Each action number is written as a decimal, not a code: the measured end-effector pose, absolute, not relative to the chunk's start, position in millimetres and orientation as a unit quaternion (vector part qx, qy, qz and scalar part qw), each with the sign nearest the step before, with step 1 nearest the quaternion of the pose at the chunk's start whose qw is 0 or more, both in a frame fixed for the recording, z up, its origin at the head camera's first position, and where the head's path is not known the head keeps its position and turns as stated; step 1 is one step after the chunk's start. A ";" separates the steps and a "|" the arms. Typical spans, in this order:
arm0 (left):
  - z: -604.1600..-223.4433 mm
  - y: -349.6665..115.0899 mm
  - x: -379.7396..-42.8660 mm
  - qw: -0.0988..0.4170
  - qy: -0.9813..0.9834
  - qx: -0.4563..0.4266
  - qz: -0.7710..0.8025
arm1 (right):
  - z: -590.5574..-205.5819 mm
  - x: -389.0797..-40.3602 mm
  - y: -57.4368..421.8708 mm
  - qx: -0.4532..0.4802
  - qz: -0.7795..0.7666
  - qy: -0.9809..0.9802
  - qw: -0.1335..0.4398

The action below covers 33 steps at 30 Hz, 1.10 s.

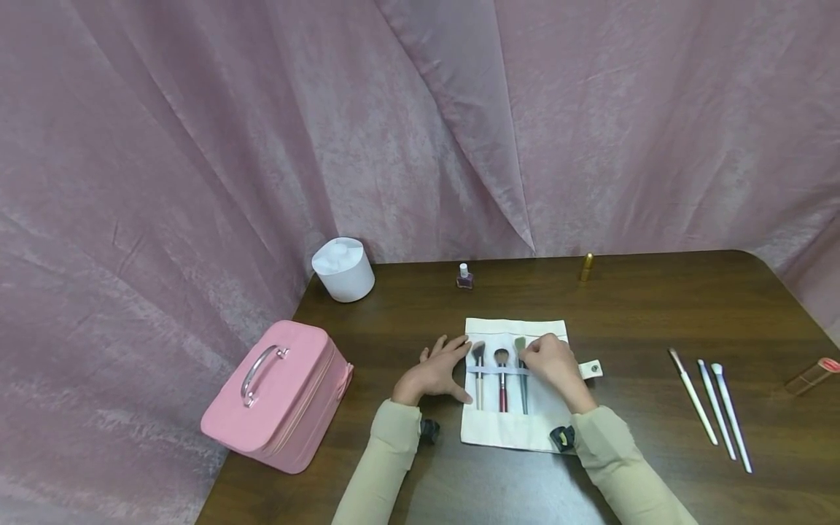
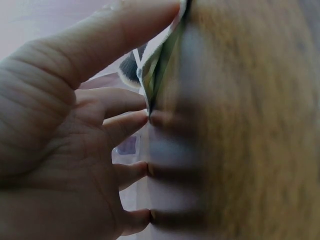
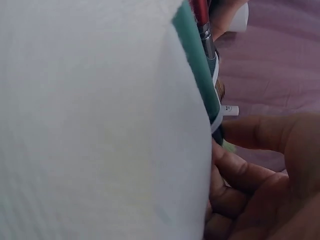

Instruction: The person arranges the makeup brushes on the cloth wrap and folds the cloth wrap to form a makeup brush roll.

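Observation:
A white canvas makeup brush roll [image 1: 510,432] lies unfolded on the table, with a pale elastic band across its middle. Under the band sit an angled dark brush [image 1: 479,354], a red-handled brush [image 1: 502,394] and a green makeup brush [image 1: 524,394]. My right hand [image 1: 551,361] pinches the green brush near the band. In the right wrist view, thumb and index finger meet at the green handle [image 3: 197,65] beside the elastic. Along the roll's left edge, my left hand [image 1: 436,370] rests with fingers spread, fingertips on the table and thumb at the fabric's edge [image 2: 165,42].
Three white-handled brushes [image 1: 725,408] lie to the right, beside a lipstick tube [image 1: 810,377]. A pink case [image 1: 278,394] and a white tissue roll [image 1: 344,271] stand at the left. Nail polish [image 1: 464,277] and a gold tube [image 1: 587,267] are at the back.

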<state>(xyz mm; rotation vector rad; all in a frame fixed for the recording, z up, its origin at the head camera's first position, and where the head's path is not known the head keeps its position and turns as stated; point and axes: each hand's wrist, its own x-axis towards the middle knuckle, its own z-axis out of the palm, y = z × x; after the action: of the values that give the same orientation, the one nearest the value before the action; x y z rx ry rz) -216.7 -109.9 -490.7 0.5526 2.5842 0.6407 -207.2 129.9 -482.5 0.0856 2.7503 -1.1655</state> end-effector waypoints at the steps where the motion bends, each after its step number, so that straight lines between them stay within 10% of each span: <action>1: -490.6 -110.2 -216.4 0.210 0.929 0.198 0.231 | -482.3 -206.8 129.6 0.024 -0.385 0.919 0.076; 33: -492.0 -110.9 -216.8 0.207 0.931 0.201 0.222 | -442.8 -196.4 164.7 -0.044 -0.405 0.912 0.044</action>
<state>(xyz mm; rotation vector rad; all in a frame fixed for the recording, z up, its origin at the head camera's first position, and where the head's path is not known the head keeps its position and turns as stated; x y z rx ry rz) -216.8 -110.9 -492.0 0.5605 2.5931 0.6190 -196.4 164.7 -442.8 -0.1359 2.7877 -1.2372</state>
